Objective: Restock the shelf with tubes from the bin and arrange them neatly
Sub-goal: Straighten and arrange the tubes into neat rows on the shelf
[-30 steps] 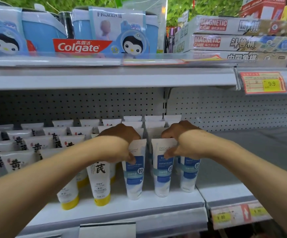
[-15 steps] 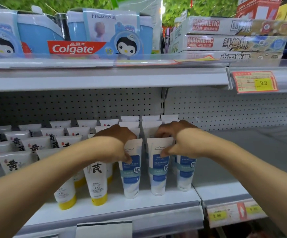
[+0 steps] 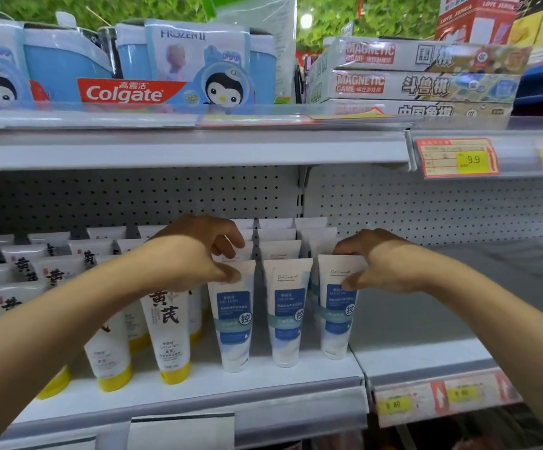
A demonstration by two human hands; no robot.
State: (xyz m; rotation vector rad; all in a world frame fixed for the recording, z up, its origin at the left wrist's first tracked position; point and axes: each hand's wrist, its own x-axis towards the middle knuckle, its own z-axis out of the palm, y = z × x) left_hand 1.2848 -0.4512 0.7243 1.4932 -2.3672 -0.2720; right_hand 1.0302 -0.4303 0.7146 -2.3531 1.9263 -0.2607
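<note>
L hand [image 3: 205, 254] pinching crimped top of the left blue tube [image 3: 234, 319], thumb on front, fingers curled over behind; R hand [image 3: 374, 264] doing same on the right blue tube [image 3: 336, 313], thumb on front face, fingers over top edge; middle blue tube [image 3: 285, 316] between them, untouched; all 3 upright on caps at front of the shelf [image 3: 263, 378], approx in a row w/ small gaps; more white tube rows stacked behind, tops only visible; yellow-cap tubes [image 3: 166, 336] just left of the blue ones, several rows deep; shelf section to the right is bare; price tags [image 3: 458, 157] on rail edges; Colgate box [image 3: 124, 90] + magnetic game boxes [image 3: 419, 79] on upper shelf; bin not in shot.
</note>
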